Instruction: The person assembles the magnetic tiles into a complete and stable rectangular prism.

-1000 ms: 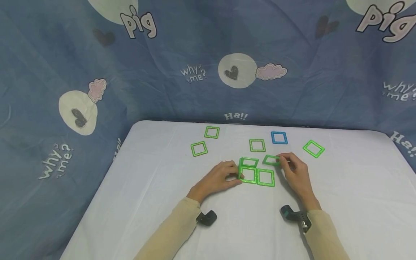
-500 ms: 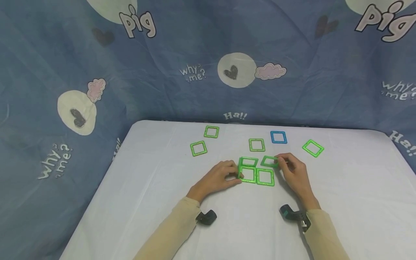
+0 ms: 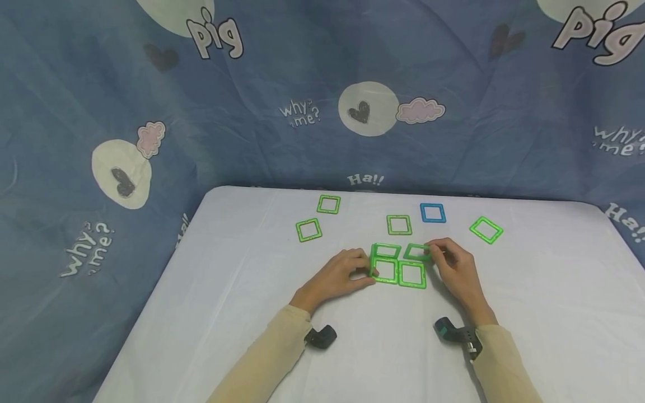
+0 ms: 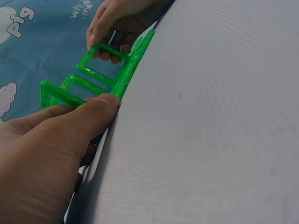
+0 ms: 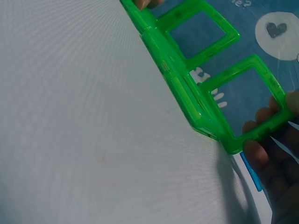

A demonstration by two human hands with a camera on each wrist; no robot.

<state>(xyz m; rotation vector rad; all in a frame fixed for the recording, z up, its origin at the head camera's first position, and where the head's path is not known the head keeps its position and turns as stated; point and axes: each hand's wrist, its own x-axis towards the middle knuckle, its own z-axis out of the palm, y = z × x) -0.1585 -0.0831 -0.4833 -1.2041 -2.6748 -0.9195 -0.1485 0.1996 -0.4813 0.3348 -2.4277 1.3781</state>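
Observation:
Two green square magnetic tiles lie flat side by side on the table, a left tile (image 3: 385, 281) and a right tile (image 3: 412, 286). Behind the left one stands a raised green tile (image 3: 387, 245), and another stands along its left side. My left hand (image 3: 340, 273) grips this left side; in the left wrist view its thumb (image 4: 105, 105) presses near the corner. With fingertips and thumb, my right hand (image 3: 458, 271) pinches one more raised green tile (image 5: 229, 73). Its lower edge meets or nearly meets the flat right tile's back edge; the right wrist view cannot settle which.
Loose green tiles lie farther back: one at back left (image 3: 329, 212), one nearer left (image 3: 311, 238), one in the middle (image 3: 400, 233) and one turned cornerwise at right (image 3: 481, 235). A blue tile (image 3: 432, 221) lies at the back. A patterned blue cloth (image 3: 302, 151) hangs behind the table.
My right hand has brought its tile slightly left and down, closer to the flat right tile's back edge. The left hand and the other tiles stay as they were.

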